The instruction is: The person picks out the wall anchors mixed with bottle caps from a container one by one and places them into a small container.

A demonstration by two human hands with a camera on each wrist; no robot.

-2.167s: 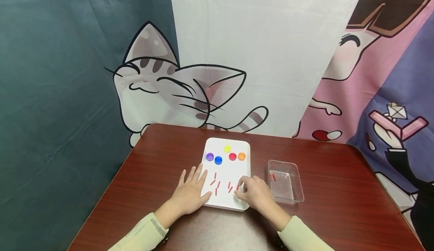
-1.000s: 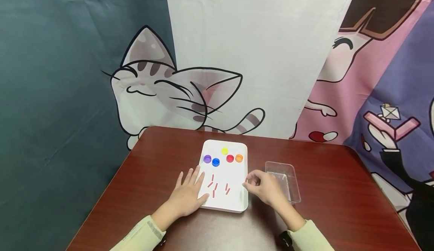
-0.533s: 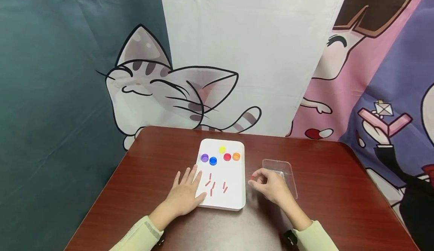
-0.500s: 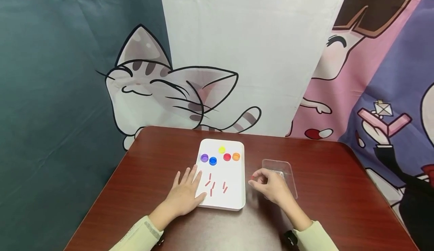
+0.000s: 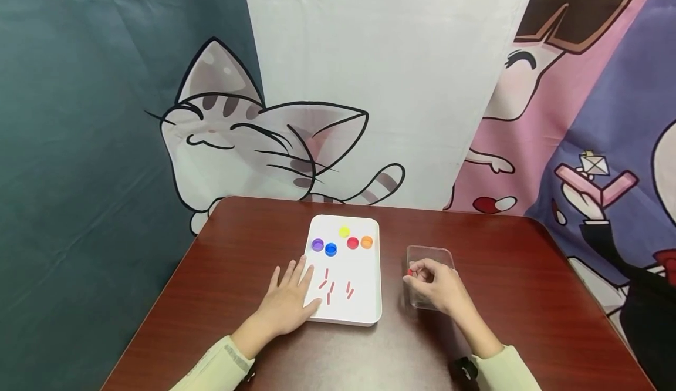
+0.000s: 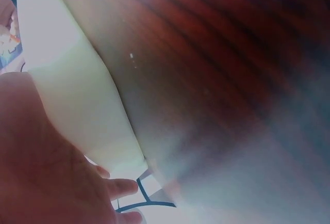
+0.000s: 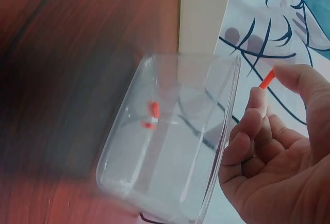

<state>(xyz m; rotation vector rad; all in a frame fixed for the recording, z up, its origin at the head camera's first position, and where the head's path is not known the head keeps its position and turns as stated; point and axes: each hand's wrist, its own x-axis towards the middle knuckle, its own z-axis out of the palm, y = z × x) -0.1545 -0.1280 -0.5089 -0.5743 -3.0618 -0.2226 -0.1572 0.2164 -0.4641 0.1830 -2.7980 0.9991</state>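
Note:
My left hand lies with its fingers spread over the left edge of a white tray. Several small red sticks lie in two groups on the tray's near half. Over the clear plastic box, to the right of the tray, is my right hand. Its thumb and index finger pinch one small red stick at its ends. At the bottom of the box lie a few red pieces. In the left wrist view, the tray's outer wall runs beside the left hand.
On the tray's far half stand small round caps: yellow, purple, blue, red and orange. Tray and box stand on a brown wooden table. A printed cloth hangs behind it.
My right hand has taken a red stick from the right group on the tray and carried it right, over the box. The left hand has kept its place at the tray.

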